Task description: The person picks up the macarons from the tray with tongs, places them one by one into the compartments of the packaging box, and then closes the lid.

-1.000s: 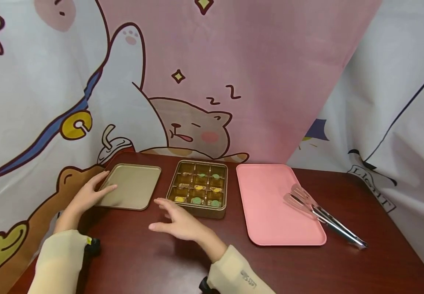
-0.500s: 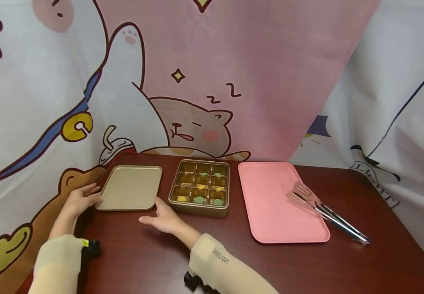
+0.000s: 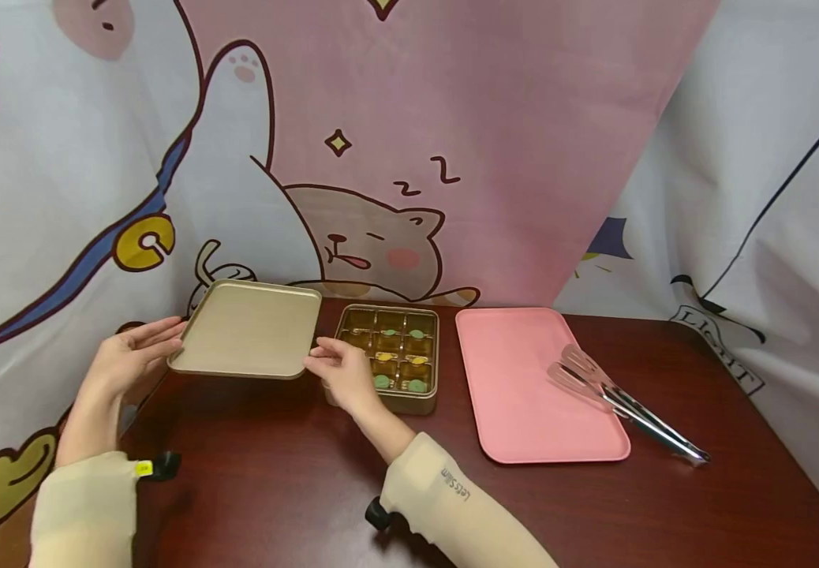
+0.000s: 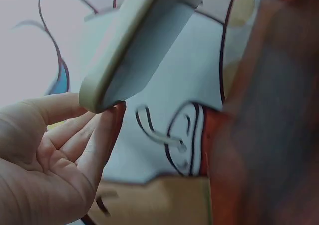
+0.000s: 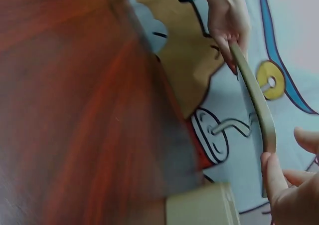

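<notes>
Both hands hold a flat gold tin lid (image 3: pixel 249 331) off the table, left of the tin. My left hand (image 3: pixel 129 355) grips its left front corner; in the left wrist view the thumb and fingers pinch the lid's rim (image 4: pixel 97 88). At the right front corner my right hand (image 3: pixel 347 377) pinches the lid, fingertips on its edge in the right wrist view. Just behind that hand stands the square gold tin (image 3: pixel 416 404), its divided insert holding small green pieces (image 3: pixel 416 386) and yellow pieces (image 3: pixel 384 357). The right hand hides the tin's front left compartments.
A pink tray (image 3: pixel 509 394) lies on the dark red table (image 3: pixel 274 473) right of the tin. Metal tongs (image 3: pixel 630 414) rest across its right edge. A cartoon-printed cloth (image 3: pixel 523 158) hangs close behind the table and along its sides.
Both hands came to the lid's sides and took hold of it. The lid has risen off the table, up and slightly away. Tin, tray and tongs stay put.
</notes>
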Action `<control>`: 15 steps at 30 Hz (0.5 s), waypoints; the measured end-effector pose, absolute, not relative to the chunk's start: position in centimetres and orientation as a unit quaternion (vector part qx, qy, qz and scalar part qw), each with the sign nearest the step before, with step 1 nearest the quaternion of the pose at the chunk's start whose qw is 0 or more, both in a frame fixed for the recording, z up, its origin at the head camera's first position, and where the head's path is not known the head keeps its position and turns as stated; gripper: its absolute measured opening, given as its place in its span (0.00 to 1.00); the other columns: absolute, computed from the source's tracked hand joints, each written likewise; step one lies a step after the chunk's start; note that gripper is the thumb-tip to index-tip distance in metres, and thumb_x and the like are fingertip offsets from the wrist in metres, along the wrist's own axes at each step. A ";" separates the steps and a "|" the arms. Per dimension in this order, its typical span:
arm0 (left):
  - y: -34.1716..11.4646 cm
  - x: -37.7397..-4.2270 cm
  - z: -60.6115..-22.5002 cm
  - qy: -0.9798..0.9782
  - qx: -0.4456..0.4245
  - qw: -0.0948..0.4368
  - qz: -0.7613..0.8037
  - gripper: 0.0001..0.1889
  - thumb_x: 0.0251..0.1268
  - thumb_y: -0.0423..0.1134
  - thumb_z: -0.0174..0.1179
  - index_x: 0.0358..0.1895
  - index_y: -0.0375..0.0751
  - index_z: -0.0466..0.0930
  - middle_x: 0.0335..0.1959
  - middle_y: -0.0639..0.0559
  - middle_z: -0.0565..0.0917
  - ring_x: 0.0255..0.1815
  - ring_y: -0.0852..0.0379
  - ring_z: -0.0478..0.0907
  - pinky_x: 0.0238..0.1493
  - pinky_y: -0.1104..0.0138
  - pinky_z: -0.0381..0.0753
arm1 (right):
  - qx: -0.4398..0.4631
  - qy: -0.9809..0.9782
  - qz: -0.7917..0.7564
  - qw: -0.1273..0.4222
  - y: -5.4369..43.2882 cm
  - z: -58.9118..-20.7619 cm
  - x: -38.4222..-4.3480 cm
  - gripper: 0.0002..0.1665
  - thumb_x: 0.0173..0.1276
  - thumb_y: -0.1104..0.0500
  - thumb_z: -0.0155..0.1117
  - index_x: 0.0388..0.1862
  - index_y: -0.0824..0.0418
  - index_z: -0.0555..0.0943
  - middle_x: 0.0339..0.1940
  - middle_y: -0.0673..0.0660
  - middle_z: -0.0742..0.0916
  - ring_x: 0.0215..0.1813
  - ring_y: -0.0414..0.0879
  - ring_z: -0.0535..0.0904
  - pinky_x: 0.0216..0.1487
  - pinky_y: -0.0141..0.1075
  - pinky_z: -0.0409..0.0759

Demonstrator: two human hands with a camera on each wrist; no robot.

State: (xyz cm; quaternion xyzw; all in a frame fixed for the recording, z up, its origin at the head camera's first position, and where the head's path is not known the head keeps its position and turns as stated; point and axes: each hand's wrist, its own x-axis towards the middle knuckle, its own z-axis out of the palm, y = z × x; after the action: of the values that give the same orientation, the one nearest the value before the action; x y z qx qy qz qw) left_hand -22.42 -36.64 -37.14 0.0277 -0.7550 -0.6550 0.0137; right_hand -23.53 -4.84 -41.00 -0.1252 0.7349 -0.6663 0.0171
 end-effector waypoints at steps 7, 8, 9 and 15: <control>-32.0 -22.9 -35.8 -0.821 -0.004 0.051 -0.569 0.34 0.70 0.42 0.62 0.73 0.28 0.63 0.41 0.85 0.81 0.44 0.86 0.78 0.43 0.86 0.76 | -0.056 0.663 -0.741 0.092 -1.3 -39.9 -25.4 0.25 0.68 0.68 0.65 0.61 0.78 0.75 0.37 0.61 0.86 0.29 0.38 0.84 0.39 0.32 0.87; -31.3 -23.1 -35.7 -0.828 -0.007 0.055 -0.557 0.33 0.70 0.42 0.62 0.73 0.29 0.64 0.42 0.84 0.81 0.45 0.87 0.77 0.44 0.86 0.76 | -0.053 0.667 -0.737 0.094 -0.6 -39.7 -25.6 0.23 0.68 0.68 0.65 0.59 0.78 0.75 0.35 0.59 0.86 0.27 0.37 0.83 0.37 0.31 0.87; -30.6 -23.3 -35.6 -0.831 -0.013 0.059 -0.554 0.32 0.71 0.41 0.62 0.73 0.31 0.65 0.45 0.82 0.82 0.45 0.86 0.77 0.44 0.86 0.76 | -0.054 0.675 -0.730 0.092 0.2 -39.3 -25.7 0.21 0.68 0.68 0.65 0.57 0.77 0.75 0.33 0.58 0.86 0.25 0.36 0.82 0.35 0.31 0.86; -25.2 -24.6 -34.8 -0.865 -0.031 0.160 -0.475 0.23 0.70 0.34 0.62 0.67 0.38 0.76 0.56 0.42 0.86 0.45 0.74 0.84 0.41 0.87 0.75 | -0.082 0.749 -0.657 -0.026 4.4 -37.2 -26.1 0.12 0.66 0.66 0.68 0.47 0.69 0.80 0.25 0.62 0.88 0.20 0.37 0.82 0.31 0.40 0.87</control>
State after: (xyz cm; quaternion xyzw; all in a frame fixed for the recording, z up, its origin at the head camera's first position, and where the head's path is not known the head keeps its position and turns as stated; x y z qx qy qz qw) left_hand -24.55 -25.15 -34.75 -0.0309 -0.8646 -0.4752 0.1603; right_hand -26.08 4.39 -37.17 -0.0819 0.7486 -0.6574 -0.0261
